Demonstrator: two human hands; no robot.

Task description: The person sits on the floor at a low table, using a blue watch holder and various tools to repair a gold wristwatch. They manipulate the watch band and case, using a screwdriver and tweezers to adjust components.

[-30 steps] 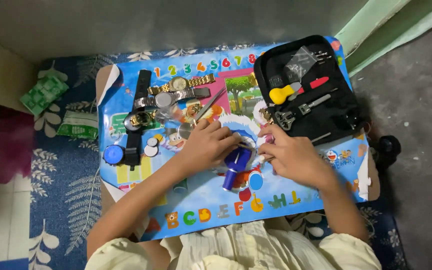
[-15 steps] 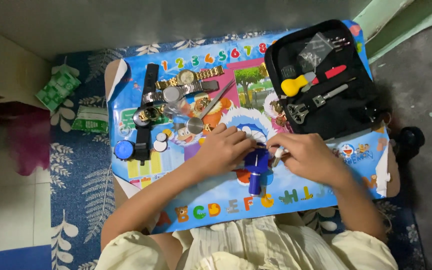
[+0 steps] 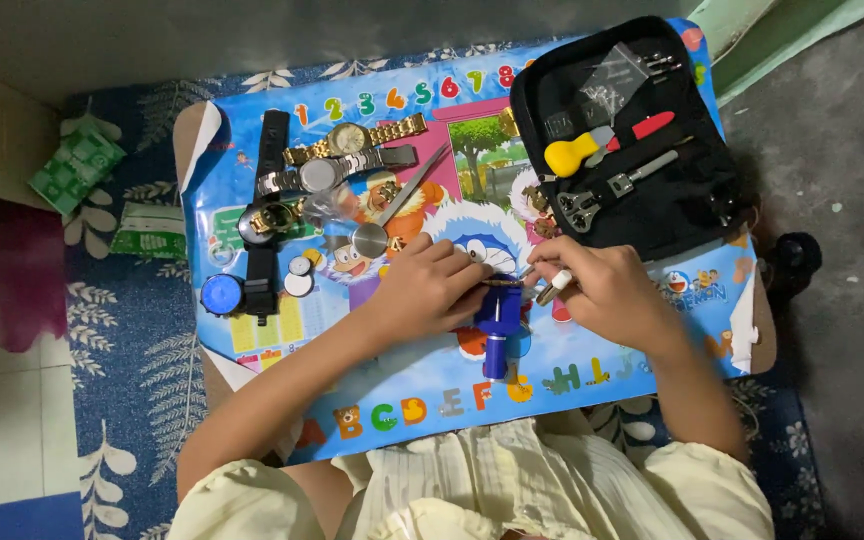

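My left hand (image 3: 430, 288) rests on the colourful picture mat (image 3: 372, 390), its fingers closed on the top of a blue upright tool (image 3: 497, 330). A thin dark piece lies across that tool between my two hands. From the right, my right hand (image 3: 607, 285) pinches a small white-tipped tool (image 3: 555, 288), whose tip touches the top of the blue tool. What the thin piece belongs to is hidden under my fingers.
An open black tool case (image 3: 672, 215) at the upper right holds a yellow-handled tool (image 3: 570, 155), a red tool (image 3: 652, 125) and a metal wrench (image 3: 602, 195). Gold (image 3: 352, 137), silver (image 3: 320, 175) and black-strapped (image 3: 264, 220) watches lie upper left, with a blue disc (image 3: 220, 295). Green packets (image 3: 77, 165) lie on the rug.
The view has drifted, so the table sits further right and lower in frame. Both hands stay at the blue tool, and the right hand's white-tipped tool has come closer to its top.
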